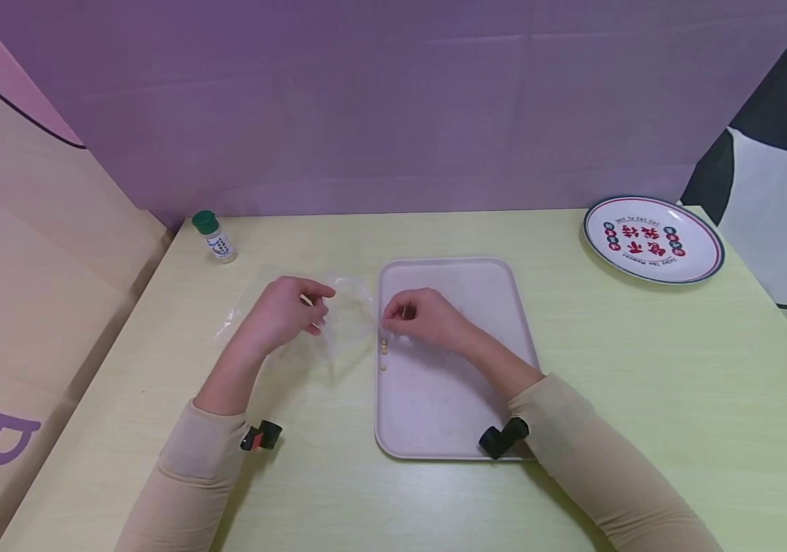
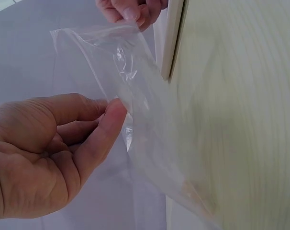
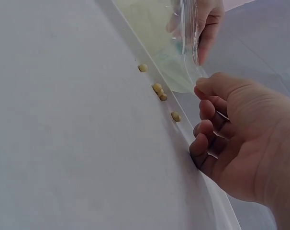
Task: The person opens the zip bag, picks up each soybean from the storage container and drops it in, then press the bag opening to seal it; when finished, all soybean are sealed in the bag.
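Note:
A clear zip-lock bag (image 1: 352,313) is stretched between my two hands above the table. My left hand (image 1: 288,310) pinches its side between thumb and forefinger; the left wrist view shows the thin plastic (image 2: 147,100) hanging past the fingertips. At the opposite end, my right hand (image 1: 431,316) pinches a corner by the ribbed zip edge (image 3: 188,40), over the left rim of a pale tray (image 1: 449,414). Several small yellowish beans (image 3: 158,88) lie inside the tray along that rim, just beside the right hand's fingers.
At the back left stands a small clear bottle (image 1: 219,244) with a green cap and a label. A white oval plate (image 1: 654,268) with a blue rim and red characters lies at the back right. A purple backdrop (image 1: 393,115) rises behind the table (image 1: 311,491).

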The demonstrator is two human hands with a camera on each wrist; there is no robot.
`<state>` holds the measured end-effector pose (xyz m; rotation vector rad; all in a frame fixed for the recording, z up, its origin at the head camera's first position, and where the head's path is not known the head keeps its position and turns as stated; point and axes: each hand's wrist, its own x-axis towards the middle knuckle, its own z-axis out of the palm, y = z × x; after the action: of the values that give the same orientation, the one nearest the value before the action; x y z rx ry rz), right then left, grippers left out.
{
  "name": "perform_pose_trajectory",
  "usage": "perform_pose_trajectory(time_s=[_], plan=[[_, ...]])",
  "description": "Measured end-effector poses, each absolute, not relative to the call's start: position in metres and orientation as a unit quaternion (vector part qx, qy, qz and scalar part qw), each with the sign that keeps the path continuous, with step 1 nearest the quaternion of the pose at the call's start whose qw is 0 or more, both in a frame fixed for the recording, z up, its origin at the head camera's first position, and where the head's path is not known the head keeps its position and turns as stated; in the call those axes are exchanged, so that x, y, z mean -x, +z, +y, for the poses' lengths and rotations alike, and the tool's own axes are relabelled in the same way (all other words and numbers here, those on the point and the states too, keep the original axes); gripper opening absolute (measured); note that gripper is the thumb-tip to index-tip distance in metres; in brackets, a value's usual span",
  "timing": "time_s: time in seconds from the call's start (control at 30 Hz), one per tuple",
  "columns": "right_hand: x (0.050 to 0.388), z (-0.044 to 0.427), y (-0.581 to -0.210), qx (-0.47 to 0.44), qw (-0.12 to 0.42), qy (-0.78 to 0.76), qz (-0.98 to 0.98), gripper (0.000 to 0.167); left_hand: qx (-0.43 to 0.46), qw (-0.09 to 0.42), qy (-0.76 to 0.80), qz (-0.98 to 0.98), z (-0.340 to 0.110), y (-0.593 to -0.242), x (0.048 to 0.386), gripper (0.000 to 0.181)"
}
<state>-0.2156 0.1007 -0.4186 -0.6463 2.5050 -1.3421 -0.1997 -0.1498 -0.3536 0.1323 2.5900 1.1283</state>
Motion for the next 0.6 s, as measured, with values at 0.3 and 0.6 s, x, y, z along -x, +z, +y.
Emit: perform_pose_trajectory(time_s=[0.3,0.6], plan=[[0.2155,0.1025,-0.4200,0.249,0.135,-0.435,0.855,0.007,-0.042,0.151,0.391,0.907,-0.1519,-0.3534,0.2005,0.032],[0.2181,0.1038,-0.4252,0.294,0.131,-0.404,0.856,0.011,-0.033,0.157,0.397,0.904,-0.1524,-0.3521,0.1997,0.032]])
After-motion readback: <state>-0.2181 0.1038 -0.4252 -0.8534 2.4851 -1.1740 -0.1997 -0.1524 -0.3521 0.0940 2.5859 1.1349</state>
